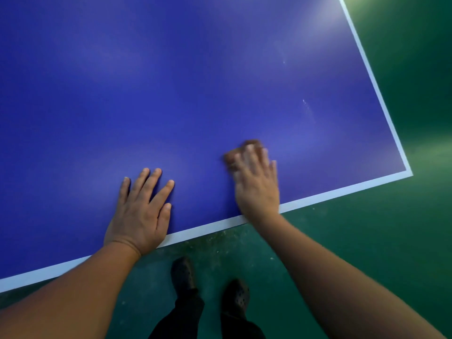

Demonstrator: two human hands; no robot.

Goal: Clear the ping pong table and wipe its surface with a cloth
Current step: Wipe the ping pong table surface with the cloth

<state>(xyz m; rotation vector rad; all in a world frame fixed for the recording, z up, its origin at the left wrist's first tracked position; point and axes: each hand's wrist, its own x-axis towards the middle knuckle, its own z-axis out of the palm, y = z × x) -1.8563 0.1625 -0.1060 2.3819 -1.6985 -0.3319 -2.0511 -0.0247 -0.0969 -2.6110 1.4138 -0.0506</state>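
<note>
The left hand is lying flat on the blue worktop near its white front edge, fingers spread, grasping nothing. The right hand, blurred, is pressing a brownish cloth against the worktop near the right corner; its fingers are lying straight over the cloth. Dark shoes are standing on the green floor.

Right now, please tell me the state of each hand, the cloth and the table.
left hand: flat on the table, fingers spread, holding nothing.
right hand: blurred, fingers straight, pressing the cloth.
cloth: brownish, under the right fingers, on the table.
table: blue, bare except for a few small pale marks.
</note>
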